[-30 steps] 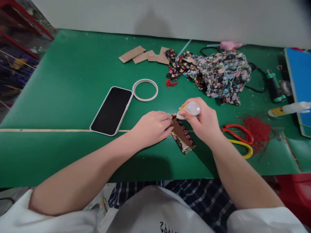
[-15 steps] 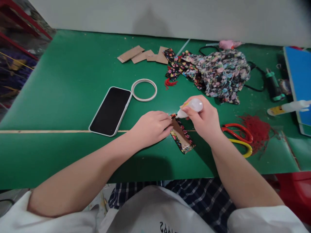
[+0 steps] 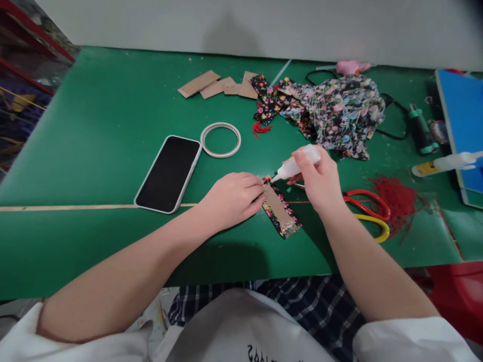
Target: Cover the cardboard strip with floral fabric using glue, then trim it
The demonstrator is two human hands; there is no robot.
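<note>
A brown cardboard strip (image 3: 276, 203) edged with folded black floral fabric lies slanted on the green table. Its near end looks shiny. My left hand (image 3: 237, 197) rests at its upper left, fingers together, gripping the strip's upper end; the fingertips are partly hidden. My right hand (image 3: 320, 176) is wrapped round a white glue bottle (image 3: 291, 166), tilted so that its nozzle meets or hovers just over the fabric at the strip's top; I cannot tell which. Beside my right wrist lie scissors (image 3: 372, 200) with red and yellow handles, partly covered by that hand.
Left of my hands lie a phone (image 3: 168, 173) and a tape roll (image 3: 204, 143). Farther back are cardboard pieces (image 3: 199, 83) and a heap of floral fabric (image 3: 347, 113). Red threads (image 3: 398, 203), a second bottle (image 3: 439, 165) and a green-handled tool (image 3: 422, 130) lie at right.
The glue bottle has tilted more level, and my right hand has shifted slightly, showing more of its nozzle. My left hand keeps its place on the strip. The whole view has shifted slightly.
</note>
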